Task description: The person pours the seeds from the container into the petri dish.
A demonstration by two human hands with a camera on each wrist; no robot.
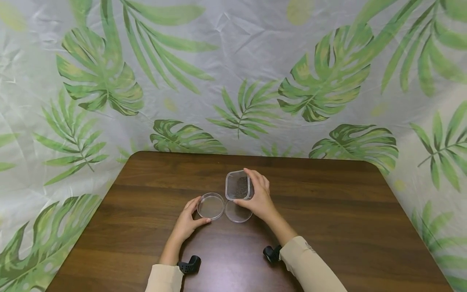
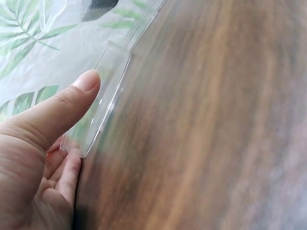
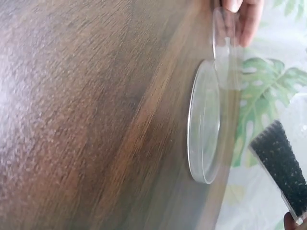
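On the table a clear round petri dish (image 1: 210,206) lies flat, gripped at its left side between the thumb and fingers of my left hand (image 1: 187,222). The same dish (image 2: 112,86) shows edge-on beyond the thumb in the left wrist view. A second clear round dish (image 1: 238,213) touches or nearly touches it on the right. Above that second dish, my right hand (image 1: 260,196) holds a clear square plastic container (image 1: 233,184) in a tilt. Dark grains (image 3: 280,160) are inside the container, gathered toward the hand's side.
The dark wooden table (image 1: 328,227) has a far edge against a hanging cloth (image 1: 255,48) printed with green leaves. Each wrist wears a black camera mount, one on the left (image 1: 189,265) and one on the right (image 1: 272,254).
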